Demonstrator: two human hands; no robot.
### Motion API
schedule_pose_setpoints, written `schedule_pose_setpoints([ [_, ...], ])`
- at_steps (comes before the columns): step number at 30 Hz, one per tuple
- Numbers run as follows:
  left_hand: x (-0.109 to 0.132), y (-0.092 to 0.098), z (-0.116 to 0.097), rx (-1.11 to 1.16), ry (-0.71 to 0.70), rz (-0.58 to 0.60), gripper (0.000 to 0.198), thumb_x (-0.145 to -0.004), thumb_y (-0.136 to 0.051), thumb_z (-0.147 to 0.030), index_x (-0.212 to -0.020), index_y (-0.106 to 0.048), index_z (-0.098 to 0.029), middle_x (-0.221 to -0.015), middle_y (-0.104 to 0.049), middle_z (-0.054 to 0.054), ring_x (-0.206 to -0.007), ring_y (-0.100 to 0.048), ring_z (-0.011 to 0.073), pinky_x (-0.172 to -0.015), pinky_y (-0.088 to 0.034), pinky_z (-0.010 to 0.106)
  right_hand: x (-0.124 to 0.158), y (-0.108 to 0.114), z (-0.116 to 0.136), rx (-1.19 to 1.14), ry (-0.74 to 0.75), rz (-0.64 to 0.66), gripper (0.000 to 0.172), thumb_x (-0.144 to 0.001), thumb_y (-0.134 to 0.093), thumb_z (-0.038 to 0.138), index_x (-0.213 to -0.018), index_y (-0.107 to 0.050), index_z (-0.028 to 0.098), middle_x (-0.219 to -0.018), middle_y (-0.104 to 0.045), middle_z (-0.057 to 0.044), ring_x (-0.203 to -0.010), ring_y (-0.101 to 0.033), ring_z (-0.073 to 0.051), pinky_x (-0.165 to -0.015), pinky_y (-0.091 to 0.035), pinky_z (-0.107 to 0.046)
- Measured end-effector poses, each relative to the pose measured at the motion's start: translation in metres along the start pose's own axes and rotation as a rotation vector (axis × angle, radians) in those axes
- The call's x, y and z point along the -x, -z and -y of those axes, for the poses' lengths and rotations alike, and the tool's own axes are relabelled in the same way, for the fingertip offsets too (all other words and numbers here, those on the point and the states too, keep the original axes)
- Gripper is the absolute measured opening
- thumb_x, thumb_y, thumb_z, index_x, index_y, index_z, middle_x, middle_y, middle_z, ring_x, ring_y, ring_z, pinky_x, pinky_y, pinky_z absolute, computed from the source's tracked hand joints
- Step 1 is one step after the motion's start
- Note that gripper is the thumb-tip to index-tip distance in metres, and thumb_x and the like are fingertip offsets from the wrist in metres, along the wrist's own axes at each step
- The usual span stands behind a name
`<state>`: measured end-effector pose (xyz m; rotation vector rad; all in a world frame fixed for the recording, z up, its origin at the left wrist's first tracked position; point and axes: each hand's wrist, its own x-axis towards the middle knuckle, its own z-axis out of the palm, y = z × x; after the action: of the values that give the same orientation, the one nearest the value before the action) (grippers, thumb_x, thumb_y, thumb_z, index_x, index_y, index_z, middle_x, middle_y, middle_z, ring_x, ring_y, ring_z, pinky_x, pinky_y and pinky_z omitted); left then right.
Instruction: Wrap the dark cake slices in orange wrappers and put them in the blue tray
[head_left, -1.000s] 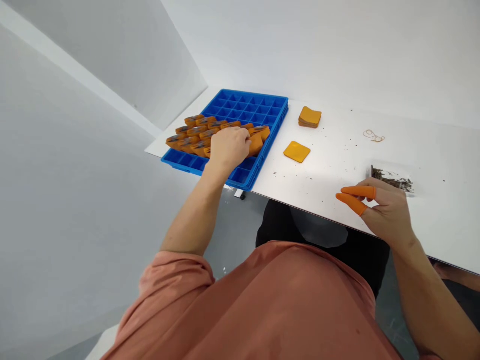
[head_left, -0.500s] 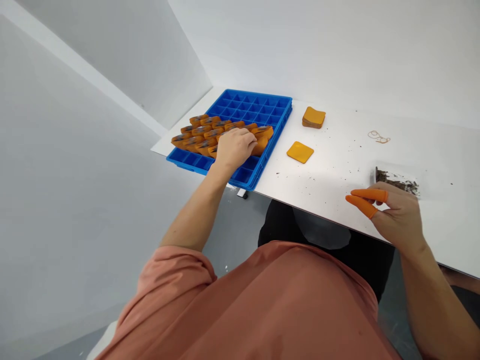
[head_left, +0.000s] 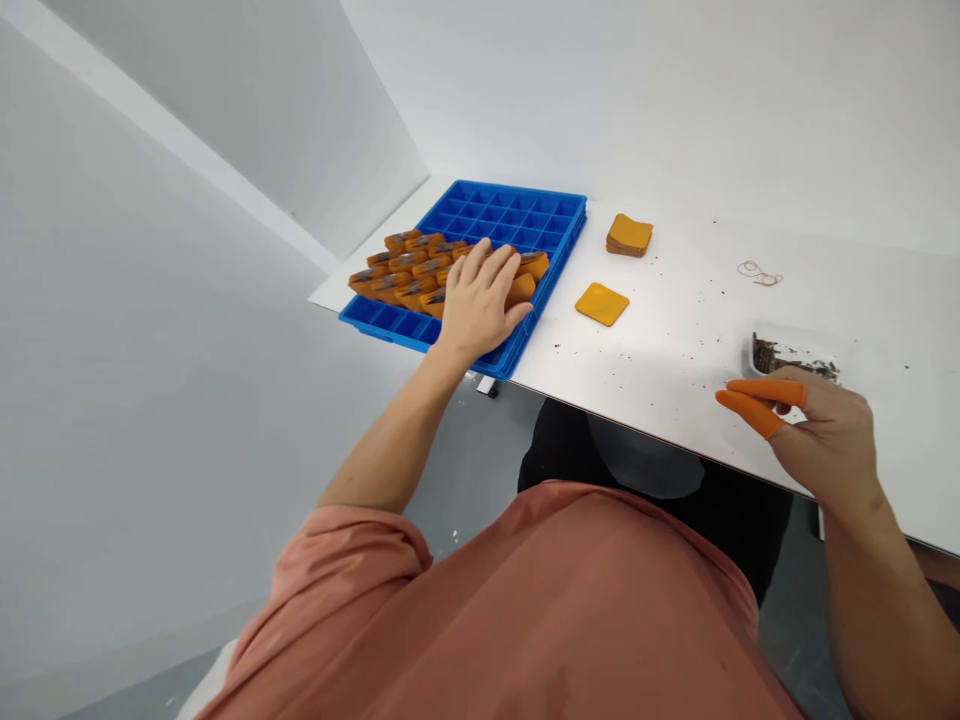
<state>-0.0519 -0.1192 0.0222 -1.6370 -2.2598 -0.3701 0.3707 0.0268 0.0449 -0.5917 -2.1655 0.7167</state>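
White walls point(head_left: 637, 100) stand behind and to the left of a white table point(head_left: 675, 285), its top scattered with small dark specks. On it a blue compartment tray point(head_left: 491, 213) holds a cluster of orange-brown pouches point(head_left: 407, 289). Most of them sit to the left of the person's left hand point(head_left: 480, 305), with a couple showing just past its fingers on the right. That hand is spread flat, palm down, over the cluster, with nothing seen in its grasp. The right hand point(head_left: 825, 430), well apart from the pouches, is half curled beside a clear container point(head_left: 795, 355) of dark flakes. Orange covers sheathe its thumb and a finger, their tips close together; whether they touch or hold anything, I cannot tell.

The pouches are packed in slanting rows, with dark matter at their upper openings. Near the tray lie a single yellow-orange square point(head_left: 602, 304), a stack of similar squares point(head_left: 630, 235) and, farther right, thin tan loops point(head_left: 760, 273). The left hand hides several pouches, its contact with them is unclear, and the right hand covers part of the container
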Motion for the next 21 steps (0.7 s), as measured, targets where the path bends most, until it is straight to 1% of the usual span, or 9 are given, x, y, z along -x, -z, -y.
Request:
schedule_pose_setpoints([
  [2,0.006,-0.003,-0.005,0.012,-0.039,0.056,0.082,-0.107,-0.05,-0.07,-0.171,-0.045,-0.021,-0.176,-0.049,0.017,-0.172,-0.025,0.0458,-0.138,-0.013,0.067,0.002,0.005,-0.003,0.005,-0.046,-0.009,0.005,-0.097,-0.085,0.034,-0.097,-0.084,0.039,-0.082,-0.073,0.001,-0.066,-0.058,-0.022,-0.06,-0.041,-0.041],
  [4,0.01,-0.007,-0.009,0.027,-0.051,0.079,0.089,-0.106,-0.045,-0.078,-0.173,-0.042,-0.019,-0.177,-0.047,0.019,-0.173,-0.02,0.0467,-0.139,-0.006,0.069,0.003,0.011,-0.005,0.005,-0.088,-0.031,0.004,-0.095,-0.087,0.035,-0.096,-0.085,0.039,-0.083,-0.074,0.001,-0.069,-0.061,-0.023,-0.062,-0.043,-0.042],
  [8,0.01,-0.014,-0.011,0.053,-0.035,0.068,0.093,-0.104,-0.043,-0.082,-0.173,-0.041,-0.019,-0.179,-0.044,0.019,-0.174,-0.017,0.0472,-0.139,-0.002,0.069,0.002,0.03,-0.011,0.01,-0.193,-0.119,0.008,-0.087,-0.092,0.039,-0.093,-0.087,0.038,-0.087,-0.078,0.0,-0.079,-0.068,-0.028,-0.069,-0.049,-0.048],
  [12,0.009,-0.017,-0.011,0.077,-0.024,0.08,0.093,-0.103,-0.045,-0.082,-0.173,-0.042,-0.02,-0.18,-0.043,0.018,-0.175,-0.016,0.047,-0.139,-0.001,0.07,-0.001,0.059,-0.028,0.055,-0.339,-0.157,0.013,-0.087,-0.09,0.056,-0.094,-0.085,0.047,-0.093,-0.08,0.001,-0.092,-0.072,-0.037,-0.078,-0.054,-0.058],
  [15,0.011,-0.013,-0.017,0.108,-0.005,0.068,0.089,-0.103,-0.049,-0.079,-0.171,-0.046,-0.023,-0.179,-0.045,0.016,-0.175,-0.016,0.0472,-0.139,0.001,0.071,-0.014,0.079,-0.05,0.18,-0.436,-0.177,0.02,-0.087,-0.089,0.056,-0.098,-0.086,0.04,-0.101,-0.082,-0.003,-0.09,-0.071,-0.034,-0.078,-0.055,-0.055],
  [16,0.012,-0.01,-0.021,0.119,0.001,0.056,0.086,-0.103,-0.05,-0.078,-0.169,-0.049,-0.023,-0.178,-0.047,0.016,-0.174,-0.016,0.0471,-0.139,0.001,0.072,-0.021,0.084,-0.058,0.246,-0.471,-0.147,0.021,-0.087,-0.088,0.053,-0.098,-0.086,0.035,-0.1,-0.082,-0.005,-0.086,-0.07,-0.032,-0.077,-0.055,-0.052],
  [17,0.013,-0.006,-0.026,0.127,0.007,0.035,0.083,-0.103,-0.051,-0.077,-0.167,-0.053,-0.025,-0.177,-0.048,0.015,-0.174,-0.017,0.0469,-0.139,0.0,0.071,-0.029,0.088,-0.066,0.343,-0.49,-0.055,0.022,-0.093,-0.081,0.051,-0.106,-0.086,0.033,-0.102,-0.082,-0.006,-0.087,-0.07,-0.031,-0.082,-0.055,-0.051],
  [19,0.016,0.002,-0.037,0.142,0.011,-0.049,0.076,-0.101,-0.056,-0.074,-0.161,-0.06,-0.027,-0.177,-0.048,0.013,-0.174,-0.017,0.0462,-0.14,-0.006,0.069,-0.048,0.091,-0.083,0.422,-0.526,0.1,0.013,-0.088,-0.085,0.037,-0.098,-0.087,0.029,-0.098,-0.082,-0.008,-0.091,-0.072,-0.031,-0.088,-0.056,-0.049],
  [21,0.021,0.008,-0.048,0.168,-0.038,-0.14,0.071,-0.1,-0.062,-0.069,-0.156,-0.064,-0.024,-0.174,-0.052,0.014,-0.173,-0.021,0.0469,-0.139,-0.017,0.069,-0.066,0.088,-0.098,0.654,-0.566,0.403,0.014,-0.092,-0.079,0.033,-0.1,-0.088,0.027,-0.106,-0.083,-0.008,-0.102,-0.074,-0.033,-0.088,-0.056,-0.047],
])
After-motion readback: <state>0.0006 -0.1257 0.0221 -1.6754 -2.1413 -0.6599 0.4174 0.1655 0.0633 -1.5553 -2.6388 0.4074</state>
